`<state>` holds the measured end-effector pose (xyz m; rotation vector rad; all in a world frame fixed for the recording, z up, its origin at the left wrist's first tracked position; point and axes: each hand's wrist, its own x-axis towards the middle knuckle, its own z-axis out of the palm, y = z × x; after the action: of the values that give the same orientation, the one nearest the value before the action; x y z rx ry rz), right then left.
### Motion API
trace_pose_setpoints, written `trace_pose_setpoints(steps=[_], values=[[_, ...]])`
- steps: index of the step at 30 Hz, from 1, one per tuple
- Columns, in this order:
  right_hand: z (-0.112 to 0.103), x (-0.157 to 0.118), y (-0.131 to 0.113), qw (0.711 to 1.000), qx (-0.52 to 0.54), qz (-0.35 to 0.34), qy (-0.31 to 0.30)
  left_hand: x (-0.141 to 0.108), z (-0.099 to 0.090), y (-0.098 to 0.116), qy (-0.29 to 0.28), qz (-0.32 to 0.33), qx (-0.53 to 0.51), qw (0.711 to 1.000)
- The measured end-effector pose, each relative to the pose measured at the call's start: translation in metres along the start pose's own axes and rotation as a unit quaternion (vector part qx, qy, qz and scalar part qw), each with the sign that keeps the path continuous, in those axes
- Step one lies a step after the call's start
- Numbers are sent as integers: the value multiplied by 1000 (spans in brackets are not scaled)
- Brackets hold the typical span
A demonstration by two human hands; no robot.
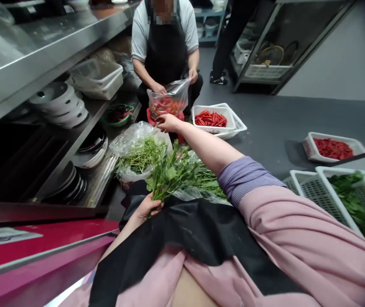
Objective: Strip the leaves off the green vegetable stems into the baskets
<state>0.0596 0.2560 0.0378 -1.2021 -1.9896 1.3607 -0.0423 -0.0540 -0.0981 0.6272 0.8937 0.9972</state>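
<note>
My left hand [148, 206] is low in the middle, close to the black apron, with its fingers wrapped round the stems of a bunch of leafy greens [166, 174]. The leaves fan up and to the right. Far forward, my right hand [169, 123] is stretched out with bent fingers drawn together; what they hold, if anything, is too small to make out. Just beyond it is a clear bag of red chillies [168, 104], held by a person [168, 47] crouching opposite. Beneath my right hand, to the left, cut green stems [139, 155] lie in clear plastic [134, 133].
White baskets of red chillies [212, 119] and of a darker red food [334, 148] stand on the floor. Baskets of greens [351, 200] are at the right. A steel shelf [73, 47] with stacked dishes [62, 104] borders the left. Another person's legs [225, 44] are behind.
</note>
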Motion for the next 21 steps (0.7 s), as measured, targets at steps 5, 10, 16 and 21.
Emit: trace_pose_setpoints(steps=[5,10,16,21], values=[[-55,-69,46,990,83,-72,84,9,7,9,-53,-6,-30,998],[-77,-206,103,960,-57,-73,264,28,38,16,-91,-39,-44,994],[-52,-312,135,914,-251,-140,285,39,78,22,-105,-97,-74,987],[-58,-326,129,886,-355,-163,249,33,94,28,-104,-136,-69,983]])
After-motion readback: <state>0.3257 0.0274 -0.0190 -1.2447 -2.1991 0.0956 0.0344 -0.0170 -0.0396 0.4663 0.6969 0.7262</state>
